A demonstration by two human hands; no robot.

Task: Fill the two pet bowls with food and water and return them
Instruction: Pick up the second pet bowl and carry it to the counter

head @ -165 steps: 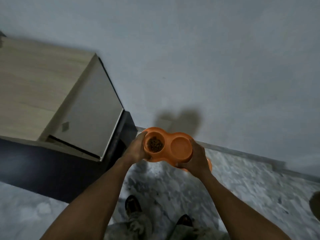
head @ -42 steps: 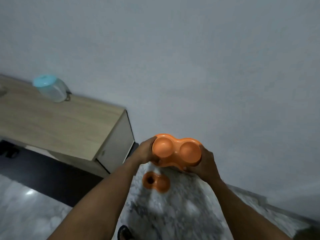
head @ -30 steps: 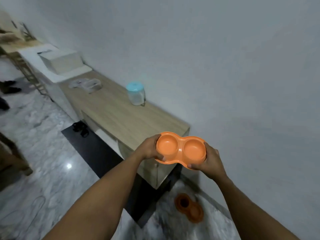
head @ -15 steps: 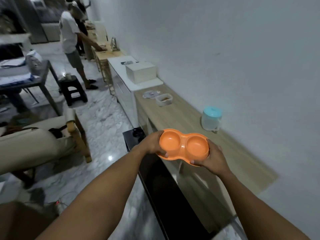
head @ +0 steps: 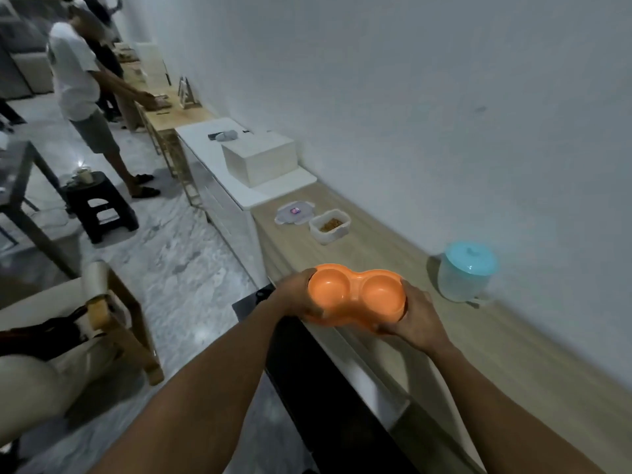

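Note:
An orange double pet bowl [head: 355, 294] with two empty round wells is held level over the front edge of a long wooden counter [head: 393, 254]. My left hand [head: 295, 295] grips its left end and my right hand [head: 415, 318] grips its right end. On the counter farther along stands an open white container [head: 330, 226] of brown pet food, with its clear lid [head: 293, 213] lying beside it. A translucent water jug with a light blue lid [head: 466, 271] stands on the counter by the wall, just right of the bowl.
A white cabinet [head: 239, 186] with a cream box [head: 260, 159] continues the counter. A person in a white shirt [head: 85, 94] stands at a far table. A black stool [head: 99, 203], a wooden-framed chair [head: 68, 336] and a marble floor [head: 178, 254] lie to the left.
I put the filled bowl on the floor by the cabinet and kept the empty one. My view turned left along the counter, which has come closer; both hands still hold the bowl.

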